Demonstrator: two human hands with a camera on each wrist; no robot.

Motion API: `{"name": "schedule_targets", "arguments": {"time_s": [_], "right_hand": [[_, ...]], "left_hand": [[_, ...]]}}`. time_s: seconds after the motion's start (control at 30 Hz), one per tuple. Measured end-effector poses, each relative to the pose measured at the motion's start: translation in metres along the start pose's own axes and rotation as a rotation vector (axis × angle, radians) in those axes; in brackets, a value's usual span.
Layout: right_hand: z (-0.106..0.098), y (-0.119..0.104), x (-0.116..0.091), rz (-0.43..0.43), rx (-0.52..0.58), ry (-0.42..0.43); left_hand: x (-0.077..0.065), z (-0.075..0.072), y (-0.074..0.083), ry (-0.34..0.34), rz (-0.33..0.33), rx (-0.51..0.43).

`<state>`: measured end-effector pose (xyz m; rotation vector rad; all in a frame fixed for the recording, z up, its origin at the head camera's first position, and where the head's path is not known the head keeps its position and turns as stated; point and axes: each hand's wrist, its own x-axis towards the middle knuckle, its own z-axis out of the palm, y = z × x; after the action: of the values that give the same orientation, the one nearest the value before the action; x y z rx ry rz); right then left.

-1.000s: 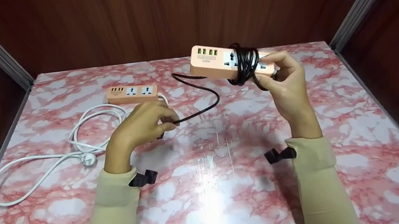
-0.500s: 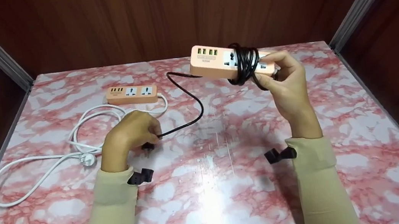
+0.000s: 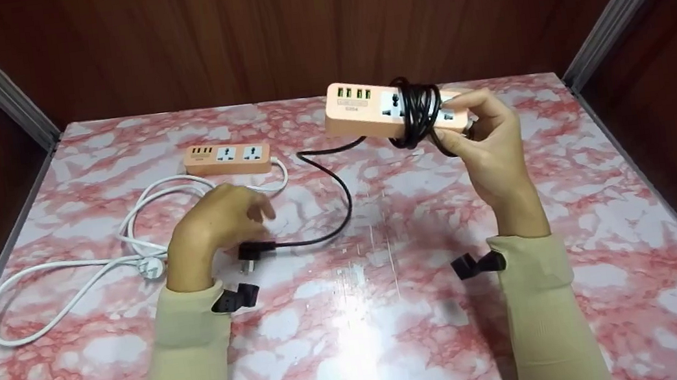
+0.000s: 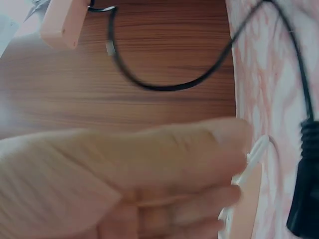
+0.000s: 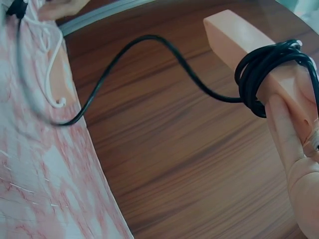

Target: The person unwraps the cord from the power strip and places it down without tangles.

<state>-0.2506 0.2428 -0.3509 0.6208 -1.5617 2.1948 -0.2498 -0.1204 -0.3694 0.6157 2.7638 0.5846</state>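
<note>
Well within table edges (image 3: 140,121), black plug (image 3: 250,251)

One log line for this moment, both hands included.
right hand: holds raised power strip wrapped in black cord | left hand: beside black plug, gripping nothing | second strip: on table

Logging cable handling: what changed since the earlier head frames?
Left-hand grip moved left and slightly down in view, letting go of the black cable; the black plug shifted likewise and now shows fully. Unchanged: right-hand grip holding the black-cabled power strip; white-cabled power strip.
</note>
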Motion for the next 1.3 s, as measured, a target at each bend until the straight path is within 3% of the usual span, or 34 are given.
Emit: {"name": "schedule_targets", "arguments": {"time_s": [0.2, 0.33, 0.53, 0.67, 1.03, 1.3], "right_hand": [[0.0, 0.0, -0.001, -0.007, -0.008, -0.009], [0.0, -0.001, -0.001, -0.015, -0.018, -0.01], [0.002, -0.002, -0.001, -0.015, 0.001, -0.019], [0.004, -0.003, -0.002, -0.017, 0.011, -0.028], [0.008, -0.003, -0.003, -0.042, -0.003, -0.061], [0.01, -0.002, -0.004, -0.027, -0.003, -0.072]], "left_hand": [[0.006, -0.002, 0.009, 0.324, 0.157, -0.025], [0.01, -0.001, 0.02, 0.533, 0.2, -0.034], [0.017, 0.004, 0.033, 0.721, 0.239, -0.05], [0.022, 0.008, 0.04, 0.768, 0.284, -0.065], [0.033, 0.026, 0.054, 0.729, 0.32, -0.032], [0.034, 0.029, 0.055, 0.766, 0.359, -0.052]]}}
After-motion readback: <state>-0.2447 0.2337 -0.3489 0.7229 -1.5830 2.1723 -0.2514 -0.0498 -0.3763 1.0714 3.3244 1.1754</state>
